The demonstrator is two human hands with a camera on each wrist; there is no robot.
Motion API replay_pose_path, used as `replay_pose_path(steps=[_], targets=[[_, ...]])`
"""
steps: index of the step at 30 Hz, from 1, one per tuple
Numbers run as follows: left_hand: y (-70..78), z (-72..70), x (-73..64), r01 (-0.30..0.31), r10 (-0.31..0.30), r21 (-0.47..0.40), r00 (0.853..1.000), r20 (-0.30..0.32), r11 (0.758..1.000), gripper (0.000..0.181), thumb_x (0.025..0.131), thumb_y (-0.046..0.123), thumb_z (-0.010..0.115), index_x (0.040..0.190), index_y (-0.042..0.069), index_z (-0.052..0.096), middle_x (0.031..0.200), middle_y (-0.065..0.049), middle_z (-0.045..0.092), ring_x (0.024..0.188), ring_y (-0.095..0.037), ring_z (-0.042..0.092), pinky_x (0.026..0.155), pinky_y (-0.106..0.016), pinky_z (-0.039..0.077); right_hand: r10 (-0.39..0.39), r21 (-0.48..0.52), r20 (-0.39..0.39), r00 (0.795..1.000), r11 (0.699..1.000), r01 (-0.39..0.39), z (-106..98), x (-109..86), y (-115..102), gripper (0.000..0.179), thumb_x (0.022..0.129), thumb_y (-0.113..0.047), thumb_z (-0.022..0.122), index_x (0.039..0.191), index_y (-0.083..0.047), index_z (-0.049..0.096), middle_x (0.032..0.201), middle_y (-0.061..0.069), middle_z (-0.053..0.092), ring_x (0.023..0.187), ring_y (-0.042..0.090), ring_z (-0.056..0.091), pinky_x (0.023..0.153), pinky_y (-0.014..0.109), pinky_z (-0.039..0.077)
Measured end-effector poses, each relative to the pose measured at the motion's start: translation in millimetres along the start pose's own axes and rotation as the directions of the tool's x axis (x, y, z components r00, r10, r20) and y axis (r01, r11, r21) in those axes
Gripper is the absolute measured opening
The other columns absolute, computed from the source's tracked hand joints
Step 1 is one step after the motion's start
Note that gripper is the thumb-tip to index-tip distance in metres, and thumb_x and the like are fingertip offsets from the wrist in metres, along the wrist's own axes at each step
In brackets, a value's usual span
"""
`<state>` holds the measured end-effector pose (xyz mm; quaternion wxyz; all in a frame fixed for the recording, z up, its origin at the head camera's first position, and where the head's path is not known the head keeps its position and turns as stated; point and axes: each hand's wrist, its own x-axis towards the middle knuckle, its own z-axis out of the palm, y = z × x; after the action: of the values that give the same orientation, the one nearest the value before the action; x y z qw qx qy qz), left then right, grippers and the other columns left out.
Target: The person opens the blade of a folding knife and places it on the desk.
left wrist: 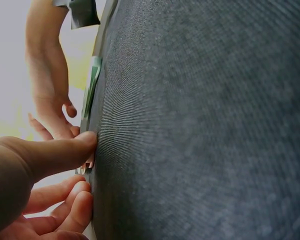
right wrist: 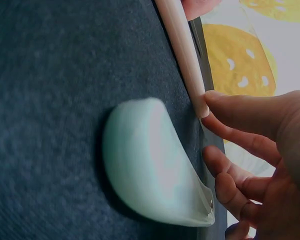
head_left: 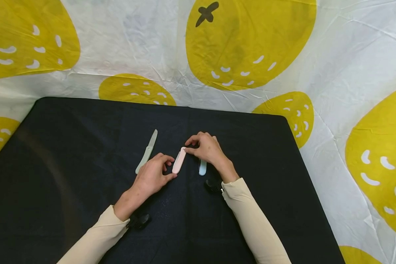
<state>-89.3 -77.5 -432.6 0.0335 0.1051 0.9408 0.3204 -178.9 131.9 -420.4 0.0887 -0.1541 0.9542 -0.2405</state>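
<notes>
A pale pink folding knife (head_left: 179, 160), folded, lies on the black cloth between both hands. My left hand (head_left: 153, 174) has its thumb at the knife's near end and its index finger by the left side. At the far end my right hand (head_left: 207, 148) pinches it between thumb and index finger; in the right wrist view, the thumb (right wrist: 240, 111) touches that tip. Left of the hands lies a pale green folding knife (head_left: 148, 151), opened out. Partly under my right hand is a folded light blue folding knife (head_left: 202, 168), large and blurred in the right wrist view.
A black cloth (head_left: 85, 183) covers the table. Behind and to the right hangs a white sheet (head_left: 135, 33) with yellow fruit prints. Dark wrist cameras (head_left: 140, 221) sit beneath both forearms.
</notes>
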Motion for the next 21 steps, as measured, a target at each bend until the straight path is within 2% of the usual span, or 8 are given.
replay_pose_path(steps=[5, 9, 11, 14, 21], targets=[[-1.0, -1.1, -0.2, -0.001, 0.001, -0.021, 1.000, -0.003, 1.000, 0.037, 0.082, 0.021, 0.090, 0.114, 0.010, 0.075, 0.095, -0.001, 0.066, 0.080, -0.013, 0.061, 0.063, -0.027, 0.046, 0.000, 0.033, 0.014, 1.000, 0.999, -0.001, -1.3, 0.2, -1.9, 0.013, 0.094, -0.035, 0.078, 0.102, -0.025, 0.082, 0.099, 0.000, 0.067, 0.090, 0.019, 0.057, 0.090, 0.041, 0.039], [-2.5, -2.3, -1.0, 0.004, -0.006, -0.057, 1.000, -0.027, 0.998, 0.030, 0.086, 0.016, 0.086, 0.112, 0.010, 0.075, 0.095, -0.002, 0.068, 0.079, -0.014, 0.062, 0.065, -0.027, 0.045, 0.029, 0.155, -0.001, 1.000, 0.987, -0.029, -4.8, -0.8, -2.0, 0.015, 0.094, -0.031, 0.078, 0.101, -0.018, 0.081, 0.097, 0.003, 0.071, 0.083, 0.018, 0.057, 0.078, 0.031, 0.043], [-3.1, -3.2, -1.1, 0.006, -0.009, -0.072, 0.999, -0.047, 0.997, 0.028, 0.087, 0.014, 0.085, 0.113, 0.010, 0.075, 0.095, -0.002, 0.069, 0.079, -0.014, 0.063, 0.065, -0.028, 0.045, 0.037, 0.246, -0.017, 0.999, 0.969, -0.031, -6.8, -1.5, -2.5, 0.016, 0.094, -0.028, 0.078, 0.101, -0.014, 0.079, 0.094, 0.005, 0.073, 0.078, 0.017, 0.058, 0.071, 0.028, 0.045], [-3.7, -4.6, -0.7, -0.004, -0.004, -0.097, 0.997, -0.082, 0.995, 0.028, 0.087, 0.012, 0.084, 0.113, 0.010, 0.074, 0.096, -0.004, 0.071, 0.080, -0.015, 0.064, 0.067, -0.030, 0.046, 0.040, 0.372, -0.034, 0.999, 0.928, -0.025, -8.9, -2.6, -4.3, 0.015, 0.095, -0.024, 0.076, 0.101, -0.010, 0.076, 0.092, 0.008, 0.074, 0.075, 0.016, 0.060, 0.068, 0.026, 0.047], [-6.4, -9.1, -0.6, -0.067, 0.030, -0.226, 0.986, -0.163, 0.972, 0.032, 0.089, 0.002, 0.080, 0.119, 0.004, 0.070, 0.103, -0.010, 0.070, 0.086, -0.021, 0.069, 0.073, -0.033, 0.052, 0.060, 0.523, -0.072, 0.996, 0.852, -0.013, -9.5, -3.6, -7.3, 0.014, 0.096, -0.017, 0.075, 0.101, -0.006, 0.070, 0.089, 0.013, 0.077, 0.073, 0.014, 0.062, 0.068, 0.025, 0.047]])
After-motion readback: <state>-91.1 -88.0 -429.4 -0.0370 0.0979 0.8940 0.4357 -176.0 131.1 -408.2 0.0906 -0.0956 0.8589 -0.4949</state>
